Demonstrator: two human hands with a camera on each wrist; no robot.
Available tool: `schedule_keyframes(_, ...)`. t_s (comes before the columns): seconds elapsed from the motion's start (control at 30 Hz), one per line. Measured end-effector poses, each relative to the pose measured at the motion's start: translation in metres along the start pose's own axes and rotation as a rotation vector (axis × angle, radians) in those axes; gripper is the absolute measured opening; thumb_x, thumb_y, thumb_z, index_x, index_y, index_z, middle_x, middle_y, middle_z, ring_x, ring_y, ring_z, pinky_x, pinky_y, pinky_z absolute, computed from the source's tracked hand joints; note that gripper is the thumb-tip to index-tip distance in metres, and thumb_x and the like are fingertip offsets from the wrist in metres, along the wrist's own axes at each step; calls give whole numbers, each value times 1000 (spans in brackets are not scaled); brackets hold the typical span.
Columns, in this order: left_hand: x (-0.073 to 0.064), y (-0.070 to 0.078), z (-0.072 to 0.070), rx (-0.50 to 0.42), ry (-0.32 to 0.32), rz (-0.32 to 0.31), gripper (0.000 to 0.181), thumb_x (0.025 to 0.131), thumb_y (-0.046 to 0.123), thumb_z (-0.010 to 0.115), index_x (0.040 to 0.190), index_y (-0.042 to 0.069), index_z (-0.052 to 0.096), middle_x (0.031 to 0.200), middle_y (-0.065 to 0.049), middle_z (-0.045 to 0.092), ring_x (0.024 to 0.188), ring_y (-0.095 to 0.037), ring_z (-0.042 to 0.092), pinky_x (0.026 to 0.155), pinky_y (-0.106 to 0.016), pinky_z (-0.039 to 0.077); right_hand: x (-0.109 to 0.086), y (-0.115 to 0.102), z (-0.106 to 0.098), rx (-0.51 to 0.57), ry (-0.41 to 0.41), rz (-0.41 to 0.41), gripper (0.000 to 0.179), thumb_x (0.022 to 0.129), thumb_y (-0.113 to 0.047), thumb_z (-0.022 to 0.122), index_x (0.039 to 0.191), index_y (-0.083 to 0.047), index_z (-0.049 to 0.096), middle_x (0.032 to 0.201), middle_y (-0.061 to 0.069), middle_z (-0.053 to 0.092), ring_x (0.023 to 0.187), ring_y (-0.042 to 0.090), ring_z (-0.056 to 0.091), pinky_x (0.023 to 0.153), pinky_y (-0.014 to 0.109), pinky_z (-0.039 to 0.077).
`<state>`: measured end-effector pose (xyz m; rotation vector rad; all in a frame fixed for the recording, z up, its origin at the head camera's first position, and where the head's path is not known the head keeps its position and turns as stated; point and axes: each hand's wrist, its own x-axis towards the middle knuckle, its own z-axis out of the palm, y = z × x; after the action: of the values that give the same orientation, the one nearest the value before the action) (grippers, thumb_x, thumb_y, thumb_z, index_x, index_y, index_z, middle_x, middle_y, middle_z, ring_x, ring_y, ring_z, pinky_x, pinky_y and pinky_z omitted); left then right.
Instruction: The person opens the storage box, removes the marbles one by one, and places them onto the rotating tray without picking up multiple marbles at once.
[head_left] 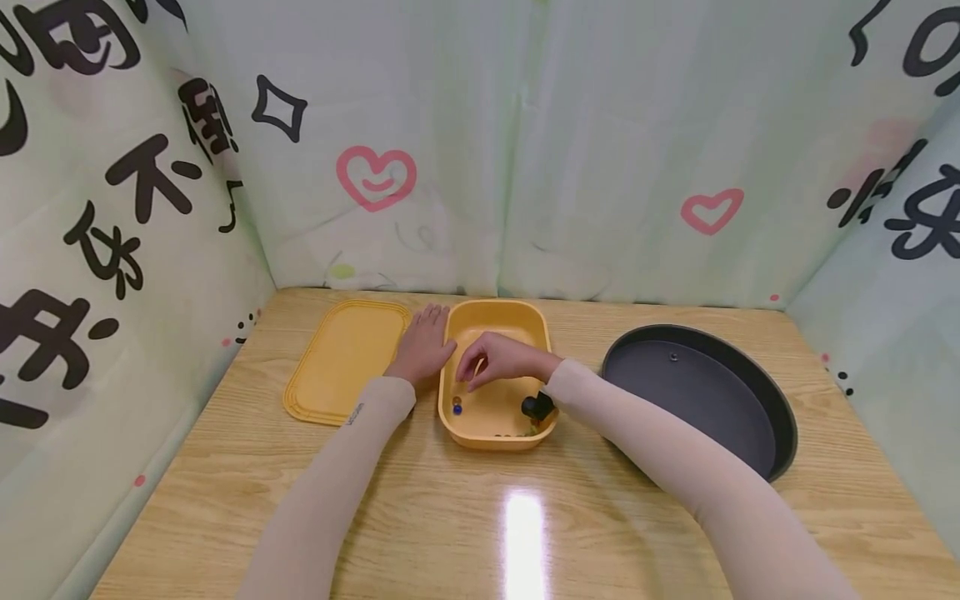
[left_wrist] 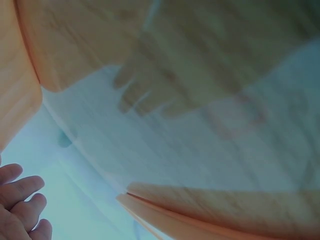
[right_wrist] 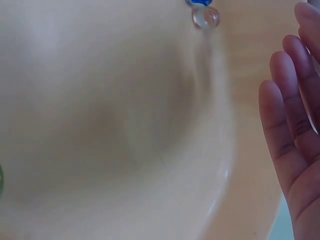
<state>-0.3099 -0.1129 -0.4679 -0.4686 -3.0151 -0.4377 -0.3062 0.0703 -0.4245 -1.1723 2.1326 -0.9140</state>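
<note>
My left hand (head_left: 423,343) lies palm down with fingers stretched forward, between the yellow container (head_left: 497,312) and the flat yellow lid (head_left: 348,358); its thumb reaches to the container's left rim. Its fingertips (left_wrist: 31,192) show at the lower left of the left wrist view. Over the container hovers my right hand (head_left: 504,360), fingers loosely bent, thumb near the index finger, with nothing visibly held. In the right wrist view its fingers (right_wrist: 284,105) are fairly straight. Below it sit a blue marble (head_left: 457,409) and a clear marble (right_wrist: 205,18), touching. Several small marbles (head_left: 532,430) lie along the near wall.
A large round dark pan (head_left: 697,400) stands on the wooden table (head_left: 435,517) to the right, partly behind my right forearm. A black wrist camera (head_left: 537,407) hangs under my right wrist. Printed curtains (head_left: 525,167) enclose the table's back and sides.
</note>
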Motion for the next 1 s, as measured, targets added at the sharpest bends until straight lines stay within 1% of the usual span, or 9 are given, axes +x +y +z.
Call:
schedule_keyframes(0.1,0,1,-1,1,-7,-1,59,93,26,42,143,-4,32,148,-21,37,143,-32,25,119,-43,16,2,0,3,-7,-13,0,18,79,-1,71,96,4,71,93,18,71,77,4,63,81,31,56)
schedule_keyframes(0.37,-3,3,-1,0,-16,4,59,93,26,42,143,-4,31,148,-20,37,143,-32,25,119,-43,16,8,5,12,-61,-50,-1,17,78,-3,72,95,1,72,92,13,72,77,4,64,77,19,55)
schedule_keyframes(0.53,-2,2,0,3,-11,2,59,93,26,42,143,-4,32,148,-21,37,143,-32,26,119,-43,16,11,9,17,-77,-63,-4,17,78,-3,72,95,1,73,93,12,73,76,3,63,76,19,54)
schedule_keyframes(0.73,-3,1,2,-8,2,-2,60,93,27,42,143,-5,33,147,-21,38,142,-32,26,119,-44,17,15,13,22,-91,-69,-21,15,79,-3,72,94,0,74,92,11,73,73,0,58,75,16,53)
schedule_keyframes(0.83,-2,1,2,-8,2,-7,59,93,27,41,143,-4,33,148,-20,37,143,-32,26,119,-43,16,17,15,24,-89,-69,-33,14,79,-2,72,92,0,75,92,12,72,72,-1,57,74,16,53)
schedule_keyframes(1.0,-2,1,1,-11,-1,-13,59,94,26,42,143,-3,32,148,-20,37,143,-31,26,120,-43,15,18,15,27,-103,-60,-29,12,78,0,71,89,-1,75,90,10,73,72,-2,57,72,14,51)
